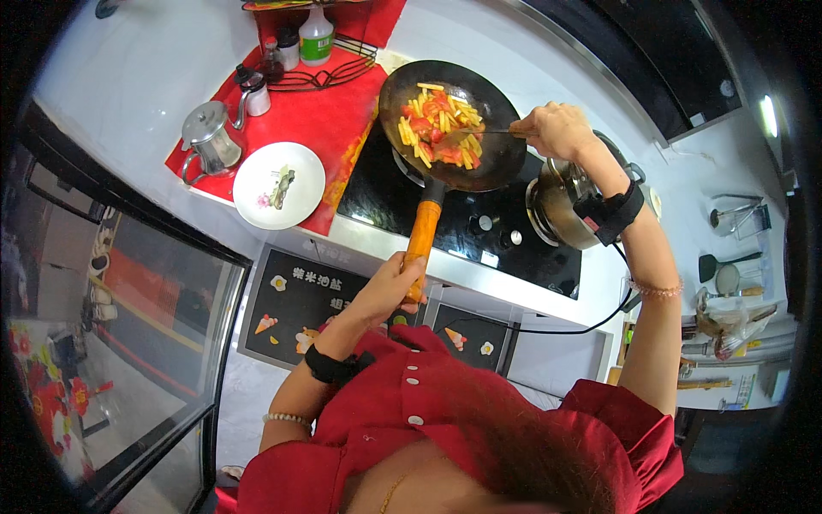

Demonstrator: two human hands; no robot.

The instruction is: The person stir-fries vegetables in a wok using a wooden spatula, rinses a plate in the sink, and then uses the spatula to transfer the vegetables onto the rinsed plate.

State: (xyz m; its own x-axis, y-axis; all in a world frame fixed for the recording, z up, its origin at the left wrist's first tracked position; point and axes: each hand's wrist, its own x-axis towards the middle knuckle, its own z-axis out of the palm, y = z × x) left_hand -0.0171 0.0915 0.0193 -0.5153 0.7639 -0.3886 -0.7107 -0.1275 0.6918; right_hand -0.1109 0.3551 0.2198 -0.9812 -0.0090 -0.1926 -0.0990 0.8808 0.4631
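My left hand point(386, 287) grips the lower end of the orange wooden handle point(424, 234) of a dark wok point(501, 160). The wok sits over the left burner of a black gas cooktop point(385, 193). Inside it lie yellow strips of food point(411, 135) mixed with red pieces that look like tomato point(420, 125). My right hand point(557, 130) is closed around the end of a metal spatula point(478, 132) above the wok's right rim. The blade of the spatula reaches in among the food and is partly hidden by it.
Left of the cooktop, a white plate point(250, 196) bearing greenish scraps stands on a red mat point(302, 125), near a metal kettle point(221, 144) and seasoning jars point(258, 99). A steel pot point(565, 212) occupies the right burner, under my right forearm. A glass door point(180, 308) is at the left.
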